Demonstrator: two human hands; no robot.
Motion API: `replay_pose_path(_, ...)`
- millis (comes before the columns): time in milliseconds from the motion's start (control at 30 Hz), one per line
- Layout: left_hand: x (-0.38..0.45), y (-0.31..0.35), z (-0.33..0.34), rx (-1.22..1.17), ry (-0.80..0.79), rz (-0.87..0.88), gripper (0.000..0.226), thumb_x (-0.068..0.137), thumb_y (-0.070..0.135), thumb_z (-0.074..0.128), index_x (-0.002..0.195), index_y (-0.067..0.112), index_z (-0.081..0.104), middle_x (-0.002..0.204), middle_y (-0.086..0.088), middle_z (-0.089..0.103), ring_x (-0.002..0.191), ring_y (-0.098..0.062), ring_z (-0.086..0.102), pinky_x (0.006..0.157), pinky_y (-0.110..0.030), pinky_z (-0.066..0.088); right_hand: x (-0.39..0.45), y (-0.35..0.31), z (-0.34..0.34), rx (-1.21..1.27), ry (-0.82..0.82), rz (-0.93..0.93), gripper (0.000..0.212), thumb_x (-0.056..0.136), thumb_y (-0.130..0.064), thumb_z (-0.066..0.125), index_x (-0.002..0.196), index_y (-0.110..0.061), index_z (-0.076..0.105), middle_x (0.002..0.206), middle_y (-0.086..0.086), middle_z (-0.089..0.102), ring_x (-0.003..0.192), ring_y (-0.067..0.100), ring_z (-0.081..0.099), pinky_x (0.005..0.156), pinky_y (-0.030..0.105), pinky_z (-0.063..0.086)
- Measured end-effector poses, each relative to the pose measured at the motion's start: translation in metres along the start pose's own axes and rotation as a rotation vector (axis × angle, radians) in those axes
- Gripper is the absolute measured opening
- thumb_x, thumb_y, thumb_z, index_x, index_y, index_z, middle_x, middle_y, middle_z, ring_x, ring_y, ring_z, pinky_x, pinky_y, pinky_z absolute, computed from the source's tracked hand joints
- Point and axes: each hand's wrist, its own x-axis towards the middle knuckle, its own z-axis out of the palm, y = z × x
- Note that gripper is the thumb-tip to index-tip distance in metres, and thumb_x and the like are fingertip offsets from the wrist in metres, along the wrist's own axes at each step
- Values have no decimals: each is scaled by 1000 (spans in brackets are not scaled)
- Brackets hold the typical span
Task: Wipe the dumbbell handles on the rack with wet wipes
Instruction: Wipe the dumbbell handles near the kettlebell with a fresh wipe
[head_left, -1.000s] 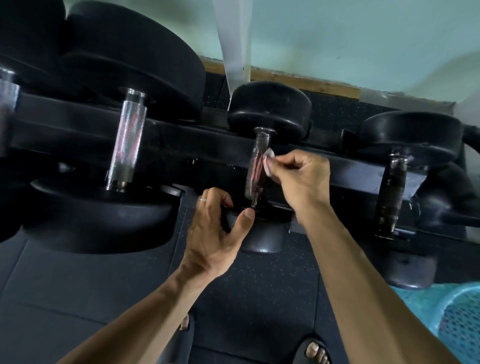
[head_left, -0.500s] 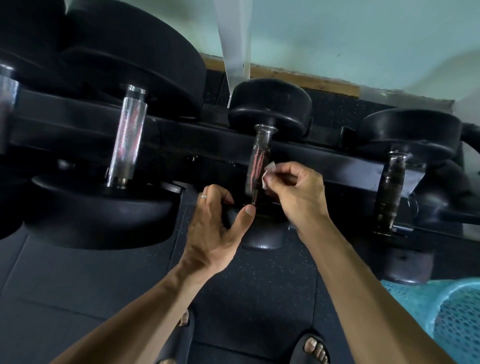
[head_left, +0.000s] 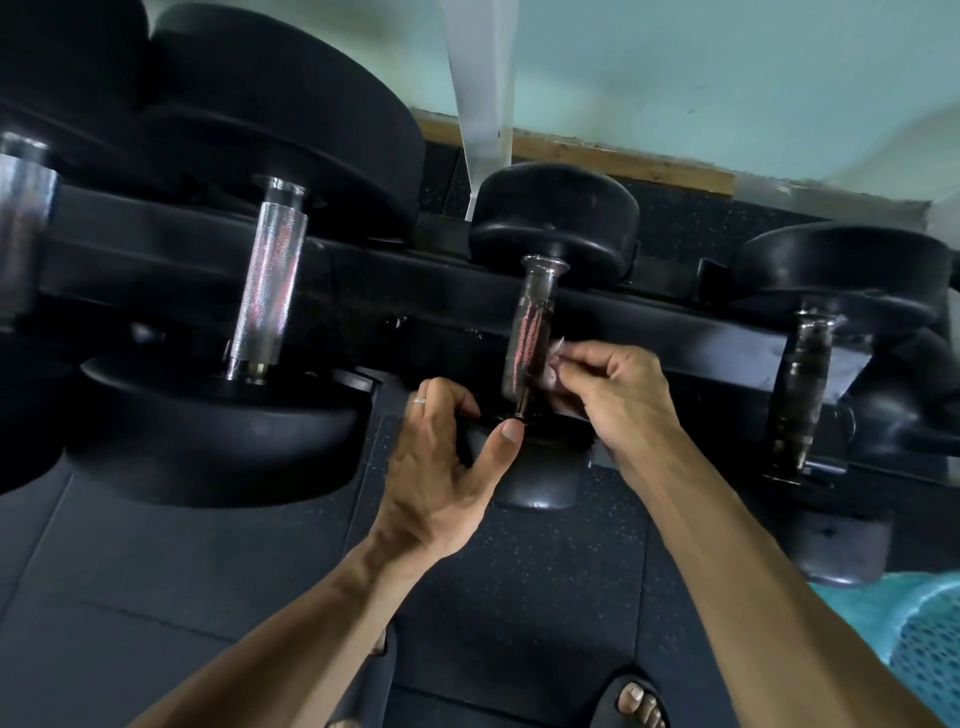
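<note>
Dumbbell handles stand along the rack (head_left: 649, 317) across mid-frame. Nearest, at lower centre, the left hand (head_left: 441, 467) grips the middle dumbbell's near head (head_left: 535, 467), thumb up by the handle's (head_left: 530, 338) foot. Just beyond, the right hand (head_left: 613, 389) pinches a wipe (head_left: 555, 358) against that handle; a second ago it was higher up, so the stroke has run downward and this handle looks almost finished. Farther right, the dark handle (head_left: 800, 395) probably comes next.
</note>
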Motion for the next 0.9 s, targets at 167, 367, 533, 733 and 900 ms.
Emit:
replay_pose_path(167,0,1,0,-7,10,12,65,80,82,40,88,18,47,86,11,46,83,-6,47,71,-8,34,43,-20,14,306,144,-24,25,92,2,63,95,-20,77,97,3,77,93,18,74,84,34,60)
replay_pose_path(367,0,0,0,13,11,15,57,82,74,44,89,17,48,86,9,47,83,-10,48,71,-10,35,14,15,0,-175,-149,61,22,93,-10,65,107,-24,75,102,-10,75,98,3,68,94,24,51)
replay_pose_path(533,0,-1,1,-3,7,7,48,82,66,46,89,19,47,87,10,48,85,-10,49,73,-9,35,31,2,2,201,-132,89,29,93,6,58,96,-18,74,83,-2,75,77,9,70,65,19,54)
replay_pose_path(733,0,-1,1,-6,2,10,47,82,65,46,88,19,46,87,10,48,85,-10,47,74,-10,34,21,21,-13,-29,-316,56,36,86,15,51,83,-13,74,73,-1,66,71,8,57,67,23,44)
replay_pose_path(900,-1,0,1,-11,27,28,62,82,83,37,89,22,45,88,12,48,88,-2,47,76,-7,34,28,-1,-15,551,-389,199,26,94,-4,39,98,-7,64,82,7,60,75,16,58,82,32,48)
